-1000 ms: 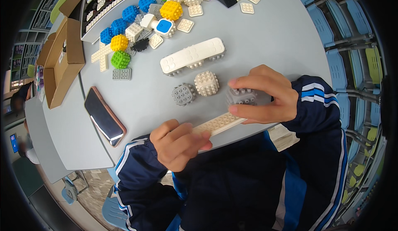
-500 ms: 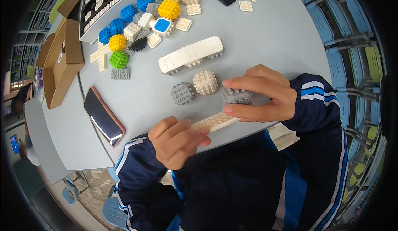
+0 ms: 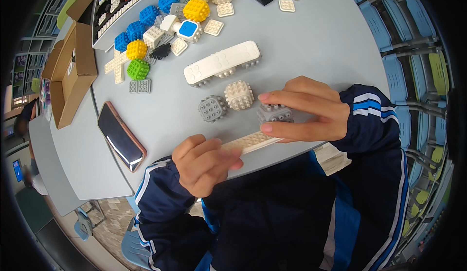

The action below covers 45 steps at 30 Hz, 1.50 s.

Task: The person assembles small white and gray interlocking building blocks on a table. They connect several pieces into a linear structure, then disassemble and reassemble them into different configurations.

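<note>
My left hand (image 3: 204, 164) is closed around the left end of a long white studded plate (image 3: 253, 141), held tilted at the table's near edge. With thumb and fingers my right hand (image 3: 311, 110) grips a grey studded cube (image 3: 275, 114) at the plate's right end; whether the two are joined is hidden. Left of that cube, a white studded cube (image 3: 239, 95) and another grey cube (image 3: 212, 108) rest on the table. Beyond them lies a long white bar (image 3: 223, 63) with its smooth side up and grey studded pieces beneath it.
Farther back, several blue cubes (image 3: 149, 15), yellow cubes (image 3: 196, 10), green cubes (image 3: 138, 69) and flat white tiles (image 3: 214, 27) lie loose near a parts tray (image 3: 104, 41). At left are a phone (image 3: 121, 136) and an open cardboard box (image 3: 78, 84).
Both hands keep their grip with hardly any movement. The whole view has shifted very slightly.
</note>
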Tool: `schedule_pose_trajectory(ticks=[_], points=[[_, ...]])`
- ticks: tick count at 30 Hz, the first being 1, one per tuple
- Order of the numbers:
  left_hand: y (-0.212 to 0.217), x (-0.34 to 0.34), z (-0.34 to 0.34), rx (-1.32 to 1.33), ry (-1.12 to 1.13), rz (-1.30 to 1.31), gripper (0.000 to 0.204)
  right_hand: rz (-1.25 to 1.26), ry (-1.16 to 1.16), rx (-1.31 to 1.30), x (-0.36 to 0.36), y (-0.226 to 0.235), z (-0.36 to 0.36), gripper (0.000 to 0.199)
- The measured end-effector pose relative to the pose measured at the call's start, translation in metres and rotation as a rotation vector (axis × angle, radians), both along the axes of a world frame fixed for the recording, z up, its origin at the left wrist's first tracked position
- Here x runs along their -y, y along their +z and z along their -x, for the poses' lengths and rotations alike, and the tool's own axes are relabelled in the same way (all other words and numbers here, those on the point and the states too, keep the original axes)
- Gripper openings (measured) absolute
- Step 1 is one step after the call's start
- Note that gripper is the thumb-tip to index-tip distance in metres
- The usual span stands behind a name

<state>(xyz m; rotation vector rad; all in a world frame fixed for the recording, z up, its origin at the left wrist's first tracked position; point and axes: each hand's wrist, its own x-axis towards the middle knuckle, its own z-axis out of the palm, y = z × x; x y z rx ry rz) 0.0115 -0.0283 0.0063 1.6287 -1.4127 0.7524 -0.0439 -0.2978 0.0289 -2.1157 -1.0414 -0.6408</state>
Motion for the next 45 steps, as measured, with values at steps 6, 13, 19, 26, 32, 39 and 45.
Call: schedule_pose_trajectory(ticks=[6, 13, 19, 26, 32, 39, 45], points=[[0.0, -0.001, -0.003, -0.009, -0.053, -0.002, 0.034, -0.094, -0.006, -0.139, -0.001, 0.002, 0.003, 0.05], [-0.002, 0.008, -0.002, -0.082, -0.016, -0.021, 0.037, -0.176, -0.135, -0.226, -0.008, 0.006, 0.003, 0.063], [0.002, 0.005, -0.002, -0.137, -0.04, -0.106, 0.041, -0.206, -0.17, -0.199, -0.01, 0.002, 0.001, 0.055], [0.007, 0.007, -0.003, -0.112, -0.086, -0.211, 0.042, -0.162, -0.182, -0.122, -0.005, -0.004, 0.003, 0.055], [0.012, -0.004, -0.001, -0.135, -0.092, -0.296, 0.036, -0.163, -0.167, -0.244, -0.005, -0.008, 0.003, 0.054], [0.019, 0.012, -0.018, -0.176, 0.326, -0.419, 0.052, -0.123, -0.093, -0.341, 0.003, -0.011, -0.011, 0.051], [0.016, 0.018, -0.015, -0.088, 0.453, -0.58, 0.05, -0.07, -0.06, -0.31, 0.013, -0.006, -0.011, 0.057]])
